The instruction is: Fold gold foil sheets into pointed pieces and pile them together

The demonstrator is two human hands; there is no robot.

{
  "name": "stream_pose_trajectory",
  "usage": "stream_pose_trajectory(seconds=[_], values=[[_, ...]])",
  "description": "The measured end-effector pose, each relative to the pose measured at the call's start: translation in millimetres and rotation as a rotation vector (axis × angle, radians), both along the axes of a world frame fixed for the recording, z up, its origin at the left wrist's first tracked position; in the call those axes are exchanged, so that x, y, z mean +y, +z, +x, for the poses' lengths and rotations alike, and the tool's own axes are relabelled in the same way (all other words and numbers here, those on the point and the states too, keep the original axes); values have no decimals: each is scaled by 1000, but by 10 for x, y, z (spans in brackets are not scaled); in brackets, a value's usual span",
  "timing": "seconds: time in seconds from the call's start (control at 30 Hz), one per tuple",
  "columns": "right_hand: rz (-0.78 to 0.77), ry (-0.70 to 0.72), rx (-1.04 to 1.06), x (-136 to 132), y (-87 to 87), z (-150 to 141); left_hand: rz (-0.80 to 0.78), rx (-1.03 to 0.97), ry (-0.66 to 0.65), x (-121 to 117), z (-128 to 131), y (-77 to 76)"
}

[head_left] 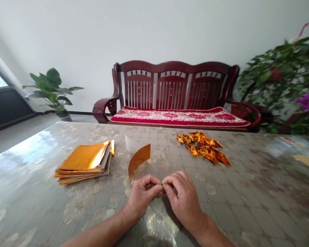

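My left hand (144, 193) and my right hand (181, 195) meet low over the table, thumbs and forefingers pinched together at one spot. Whatever is between the fingertips is too small and covered to name. Just beyond my left hand, a curved sheet of gold foil paper (139, 160) stands up on edge, its lower end reaching the back of that hand; whether the hand touches it I cannot tell. To the left lies a stack of gold foil paper (83, 157). Several folded gold foil pieces (207, 147) with pointed ends form a loose pile at the right.
Everything rests on a table with a glossy patterned cover (237, 192). Clear plastic wrapping (285, 145) lies at the far right. Behind the table stands a dark red wooden bench (170, 85) with a red patterned cushion (180, 116). Potted plants (51, 89) flank it.
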State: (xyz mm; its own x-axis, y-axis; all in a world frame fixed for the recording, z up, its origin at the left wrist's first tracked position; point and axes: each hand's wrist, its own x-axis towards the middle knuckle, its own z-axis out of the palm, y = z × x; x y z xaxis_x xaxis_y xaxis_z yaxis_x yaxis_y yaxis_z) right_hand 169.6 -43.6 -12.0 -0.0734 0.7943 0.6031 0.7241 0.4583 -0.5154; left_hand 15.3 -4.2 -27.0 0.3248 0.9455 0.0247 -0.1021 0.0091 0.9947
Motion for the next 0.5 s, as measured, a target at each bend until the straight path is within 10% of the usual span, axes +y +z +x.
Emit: stream_pose_trajectory(seconds=[0.5], values=[[35, 12, 29, -51, 43, -19, 268, 240, 131, -10, -52, -21]])
